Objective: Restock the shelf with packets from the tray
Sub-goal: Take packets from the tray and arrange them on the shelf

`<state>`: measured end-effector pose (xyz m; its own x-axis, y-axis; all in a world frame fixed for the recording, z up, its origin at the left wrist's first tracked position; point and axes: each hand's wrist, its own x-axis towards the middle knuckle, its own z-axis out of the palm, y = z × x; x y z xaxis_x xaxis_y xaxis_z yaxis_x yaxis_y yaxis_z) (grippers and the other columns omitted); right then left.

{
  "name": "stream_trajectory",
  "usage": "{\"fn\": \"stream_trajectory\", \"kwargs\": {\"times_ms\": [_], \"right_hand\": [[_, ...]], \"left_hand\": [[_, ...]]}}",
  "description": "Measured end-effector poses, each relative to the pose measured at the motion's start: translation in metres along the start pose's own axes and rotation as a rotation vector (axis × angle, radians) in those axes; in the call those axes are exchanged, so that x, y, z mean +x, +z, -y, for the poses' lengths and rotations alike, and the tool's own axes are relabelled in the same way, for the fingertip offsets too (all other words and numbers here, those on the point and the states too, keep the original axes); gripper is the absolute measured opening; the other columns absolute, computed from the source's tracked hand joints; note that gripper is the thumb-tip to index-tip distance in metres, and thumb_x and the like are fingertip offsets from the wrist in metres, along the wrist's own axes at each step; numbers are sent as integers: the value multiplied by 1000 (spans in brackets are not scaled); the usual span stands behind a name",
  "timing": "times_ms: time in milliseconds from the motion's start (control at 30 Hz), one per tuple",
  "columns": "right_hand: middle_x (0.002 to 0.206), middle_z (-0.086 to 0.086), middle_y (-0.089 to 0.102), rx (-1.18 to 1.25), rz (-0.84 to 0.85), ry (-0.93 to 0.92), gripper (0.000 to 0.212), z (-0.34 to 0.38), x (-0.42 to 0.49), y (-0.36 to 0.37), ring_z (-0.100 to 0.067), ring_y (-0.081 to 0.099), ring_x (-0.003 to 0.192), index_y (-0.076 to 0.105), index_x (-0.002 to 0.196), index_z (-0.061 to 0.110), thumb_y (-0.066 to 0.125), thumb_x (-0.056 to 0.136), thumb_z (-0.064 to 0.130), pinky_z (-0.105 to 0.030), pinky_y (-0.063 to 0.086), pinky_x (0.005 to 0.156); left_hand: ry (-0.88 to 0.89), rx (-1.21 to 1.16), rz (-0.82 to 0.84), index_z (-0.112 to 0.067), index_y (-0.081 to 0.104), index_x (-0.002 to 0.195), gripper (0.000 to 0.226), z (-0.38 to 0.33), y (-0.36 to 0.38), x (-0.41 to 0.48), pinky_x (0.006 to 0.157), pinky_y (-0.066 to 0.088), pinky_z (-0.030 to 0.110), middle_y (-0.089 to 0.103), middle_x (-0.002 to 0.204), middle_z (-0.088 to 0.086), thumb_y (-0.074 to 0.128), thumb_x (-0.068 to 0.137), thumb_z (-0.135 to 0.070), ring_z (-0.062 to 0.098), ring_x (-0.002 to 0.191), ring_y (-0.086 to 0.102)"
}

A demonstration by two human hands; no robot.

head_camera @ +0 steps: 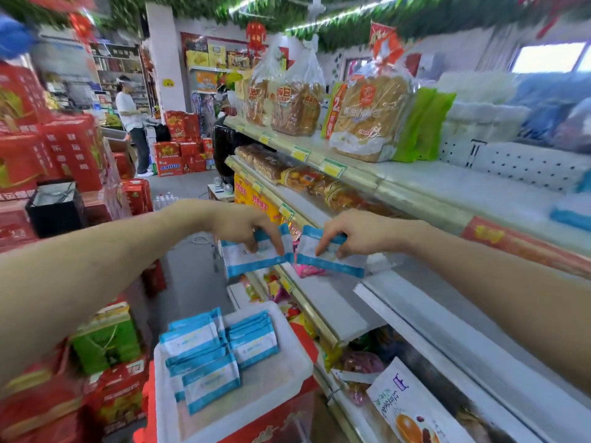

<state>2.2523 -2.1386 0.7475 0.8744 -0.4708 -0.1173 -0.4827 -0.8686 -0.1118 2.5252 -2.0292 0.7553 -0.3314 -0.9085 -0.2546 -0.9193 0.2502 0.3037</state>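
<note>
Hands reach toward a shop shelf, apart, each clamped on a packet. Red boxes (64, 148) are stacked at far left. The left hand (246, 225) pinches a blue-and-white packet (252, 260) by its top, just off the front edge of the shelf (323, 298). Close beside it, the right hand (355, 231) pinches a second packet (326, 257) above that shelf. Below, between the arms, more packets (204, 350) lie stacked in a white tray (297, 369). Bagged bread (367, 116) stands on the top shelf at right.
</note>
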Motion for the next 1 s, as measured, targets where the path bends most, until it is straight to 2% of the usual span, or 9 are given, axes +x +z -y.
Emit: {"fn": "stream_trajectory", "kwargs": {"times_ms": [133,233,367,433,533,667,767,867,1000], "right_hand": [[102,25,58,21,-115,60,38,-18,-49,-65,9,51,95,78,109,43,79,86,13,-11,34,81],[111,17,62,52,-187,154,37,-33,-96,-102,-4,55,100,79,107,41,77,87,10,-23,43,90],[101,13,64,16,-246,229,38,-54,-171,-139,-10,57,93,80,107,34,78,83,4,-32,45,86],[99,8,66,-12,-270,276,39,-67,-213,-152,-14,59,91,80,107,35,79,82,5,-37,48,86],[107,1,71,-42,-303,374,43,-87,-274,-164,-25,64,98,79,104,45,80,80,10,-50,51,91],[113,-1,71,-63,-300,515,43,-106,-363,-164,-31,65,101,74,104,56,76,77,24,-59,50,93],[127,8,67,-24,-299,654,45,-105,-429,-155,-19,61,118,75,104,55,79,82,15,-54,47,103],[118,10,69,13,-296,792,42,-103,-487,-142,-19,63,106,76,103,52,79,85,14,-50,49,101],[117,21,65,54,-288,912,40,-99,-541,-124,-12,62,104,78,103,48,78,87,11,-44,50,100]], "left_hand": [[31,97,-64,-52,73,108,56,-58,-63,21,69,42,36,64,108,3,64,88,0,20,77,55],[64,143,-90,-49,74,104,53,-97,-95,39,64,35,35,58,90,5,64,89,1,27,68,46],[161,153,-143,-43,77,102,51,-161,-121,68,62,36,30,61,84,-12,63,90,5,8,62,46],[235,184,-159,-42,76,102,51,-198,-130,84,62,36,30,57,80,-7,65,89,5,9,62,45],[338,225,-173,-46,76,101,52,-254,-141,111,65,36,32,60,84,5,67,86,3,13,65,46],[502,211,-189,-41,78,102,49,-337,-142,147,88,47,37,70,111,-14,69,85,5,7,96,63],[620,195,-178,-41,79,100,52,-395,-135,174,95,49,40,71,118,-7,68,84,7,16,103,64],[733,228,-133,-47,78,100,53,-451,-122,192,97,50,42,69,120,-13,70,79,1,10,103,63],[858,255,-87,-48,77,100,56,-515,-101,205,88,47,30,64,128,-14,68,84,5,-5,102,60]]}}
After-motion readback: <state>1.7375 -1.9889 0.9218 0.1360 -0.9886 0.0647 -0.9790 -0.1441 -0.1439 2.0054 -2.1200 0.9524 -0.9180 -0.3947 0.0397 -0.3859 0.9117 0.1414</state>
